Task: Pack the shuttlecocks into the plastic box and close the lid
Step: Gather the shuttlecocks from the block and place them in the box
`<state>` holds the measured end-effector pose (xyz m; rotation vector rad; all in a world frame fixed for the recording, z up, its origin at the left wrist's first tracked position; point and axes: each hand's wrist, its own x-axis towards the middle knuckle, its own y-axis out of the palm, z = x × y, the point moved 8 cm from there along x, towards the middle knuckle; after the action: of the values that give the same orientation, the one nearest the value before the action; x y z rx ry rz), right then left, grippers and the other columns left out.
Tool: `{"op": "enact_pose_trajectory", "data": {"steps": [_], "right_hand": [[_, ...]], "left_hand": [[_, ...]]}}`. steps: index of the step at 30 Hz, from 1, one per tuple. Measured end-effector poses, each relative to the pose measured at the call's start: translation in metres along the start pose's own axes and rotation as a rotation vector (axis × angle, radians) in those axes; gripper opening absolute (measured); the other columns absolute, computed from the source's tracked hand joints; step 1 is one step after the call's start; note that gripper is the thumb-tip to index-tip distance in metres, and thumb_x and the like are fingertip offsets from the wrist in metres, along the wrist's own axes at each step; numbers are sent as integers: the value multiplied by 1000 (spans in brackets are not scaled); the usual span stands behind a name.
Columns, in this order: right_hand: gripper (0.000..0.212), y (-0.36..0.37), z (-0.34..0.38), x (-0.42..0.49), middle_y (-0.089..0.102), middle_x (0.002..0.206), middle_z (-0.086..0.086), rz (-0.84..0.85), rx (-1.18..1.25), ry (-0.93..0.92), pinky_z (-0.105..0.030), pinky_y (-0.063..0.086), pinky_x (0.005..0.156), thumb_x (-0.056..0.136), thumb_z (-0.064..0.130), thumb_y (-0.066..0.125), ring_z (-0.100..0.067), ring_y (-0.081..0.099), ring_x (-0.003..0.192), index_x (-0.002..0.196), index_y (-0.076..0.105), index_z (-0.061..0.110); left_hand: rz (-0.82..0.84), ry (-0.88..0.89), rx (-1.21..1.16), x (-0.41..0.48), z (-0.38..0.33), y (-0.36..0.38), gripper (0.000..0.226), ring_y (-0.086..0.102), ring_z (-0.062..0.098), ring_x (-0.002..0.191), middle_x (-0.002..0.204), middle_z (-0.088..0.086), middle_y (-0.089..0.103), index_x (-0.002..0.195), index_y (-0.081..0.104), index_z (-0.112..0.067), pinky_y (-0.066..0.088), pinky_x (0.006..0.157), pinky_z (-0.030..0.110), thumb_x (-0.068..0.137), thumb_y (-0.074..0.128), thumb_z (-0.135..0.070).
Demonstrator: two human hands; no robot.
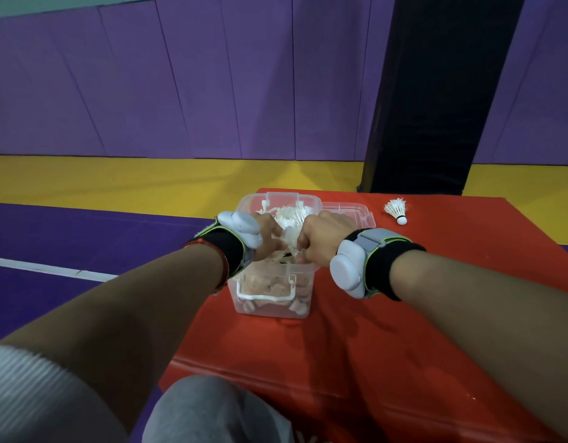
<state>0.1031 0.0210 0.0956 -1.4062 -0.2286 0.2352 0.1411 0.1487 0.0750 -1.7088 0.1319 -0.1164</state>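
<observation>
Our knee (212, 410) is nearest. Fingers (303, 249) of left hand (265, 233) and right hand (321, 236) clamp shuttlecocks (289, 215) in the plastic box (244, 298) under them; we should press gently. One loose shuttlecock (396, 211) lies right of them.

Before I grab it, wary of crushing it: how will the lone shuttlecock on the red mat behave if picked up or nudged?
The lone shuttlecock is probably very light: thin feathers on a small cork. The frayed feathers likely bend if squeezed, so pinching the cork seems safer. Lying sideways on the red mat, it may roll in a curve.
</observation>
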Motion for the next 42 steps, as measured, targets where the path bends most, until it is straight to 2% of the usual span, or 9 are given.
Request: {"op": "enact_pose_trajectory", "data": {"steps": [5, 7, 11, 15, 19, 22, 26, 33, 42], "right_hand": [[27, 6, 5, 6, 62, 105, -4, 27, -54, 50, -33, 46, 82, 82, 33, 61, -27, 56, 84, 106, 68, 23], [19, 7, 6, 9, 56, 95, -4, 41, -39, 85, -29, 43, 74, 84, 30, 60, -25, 50, 74, 98, 63, 18], [13, 13, -1, 18, 53, 74, -11, 144, 6, 103, -20, 31, 49, 79, 18, 66, -19, 33, 48, 71, 58, 12], [20, 20, -6, 23, 44, 57, -2, 116, -19, 97, -27, 40, 58, 67, 18, 69, -21, 37, 51, 56, 53, 14], [24, 20, -9, 20, 67, 79, -8, 79, 73, 131, -41, 46, 87, 74, 18, 62, -24, 54, 63, 94, 74, 11], [32, 17, -6, 15, 74, 93, -5, 111, 66, 112, -54, 34, 105, 78, 19, 60, -26, 66, 87, 107, 73, 16], [19, 10, -4, 6, 75, 86, 6, 60, 194, 77, -49, 42, 102, 79, 23, 64, -20, 68, 91, 90, 79, 26], [31, -10, -19, 0, 74, 79, 13, -60, 546, 57, -50, 35, 104, 49, 47, 59, -12, 66, 93, 74, 76, 40], [16, -50, -61, -19, 72, 86, 16, -478, 420, 201, -37, 31, 86, 79, 24, 59, -12, 59, 93, 80, 73, 33]], "left_hand": [[28, 2, -78, 5, 0, 16, 28, 54, 23, 95, 109, 4, 57, 114, 64, -15, 36, 70, 13, 92, 62, -33], [45, 19, -80, 7, 2, 19, 14, 49, 22, 80, 94, 4, 59, 97, 67, -16, 34, 59, 16, 93, 59, -27], [83, 86, 10, 4, -1, 15, 23, 57, 24, 80, 86, -2, 60, 95, 71, -19, 39, 70, 31, 90, 59, -38], [145, 106, 82, 0, -8, 9, 28, 58, 24, 78, 85, -1, 65, 91, 71, -16, 43, 70, 34, 90, 55, -40], [118, 57, 15, -3, -5, 18, 25, 61, 24, 91, 103, 3, 68, 89, 67, -18, 47, 81, 35, 91, 55, -40], [162, 18, -85, -12, -4, 22, 30, 57, 27, 111, 122, 7, 63, 111, 68, -14, 43, 93, 36, 94, 53, -34], [155, -39, -248, -18, -7, 7, 44, 46, 24, 124, 135, 2, 49, 132, 56, -19, 36, 98, 30, 89, 60, -25], [-106, -17, -536, -18, -13, -33, 26, 54, 15, 101, 110, -6, 61, 87, 77, -20, 39, 78, 24, 75, 58, -9], [-220, -25, -467, -8, -33, -49, 27, 62, 26, 102, 113, -2, 68, 95, 72, -34, 52, 91, 36, 86, 48, -25]]}}
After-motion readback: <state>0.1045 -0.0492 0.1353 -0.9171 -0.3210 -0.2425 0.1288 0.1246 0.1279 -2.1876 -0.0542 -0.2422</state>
